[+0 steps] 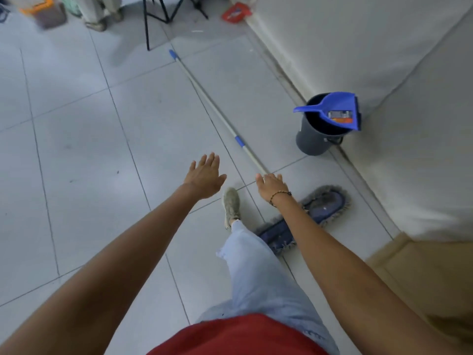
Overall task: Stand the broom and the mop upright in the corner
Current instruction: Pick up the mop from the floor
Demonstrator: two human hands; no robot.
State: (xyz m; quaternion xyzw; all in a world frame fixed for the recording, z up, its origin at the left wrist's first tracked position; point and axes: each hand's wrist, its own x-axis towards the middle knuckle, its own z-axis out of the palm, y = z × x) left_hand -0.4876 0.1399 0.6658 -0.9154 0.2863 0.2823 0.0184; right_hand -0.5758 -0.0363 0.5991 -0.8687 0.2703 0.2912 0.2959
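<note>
The mop lies flat on the tiled floor. Its pale handle point(217, 115) with blue grips runs from the far middle down to the fringed blue-grey mop head point(325, 203) at the lower right, partly hidden by my right forearm. My right hand point(271, 185) hovers over the lower end of the handle, fingers spread, holding nothing. My left hand point(206, 176) is stretched out to the left of the handle, open and empty. No broom is visible.
A dark bucket point(312, 142) with a blue dustpan point(337, 111) resting on it stands against the white wall point(358, 47) at right. A black tripod point(156, 14), a red dustpan point(235, 12) and another person's feet are far off. My own leg and shoe point(231, 206) are beside the mop head.
</note>
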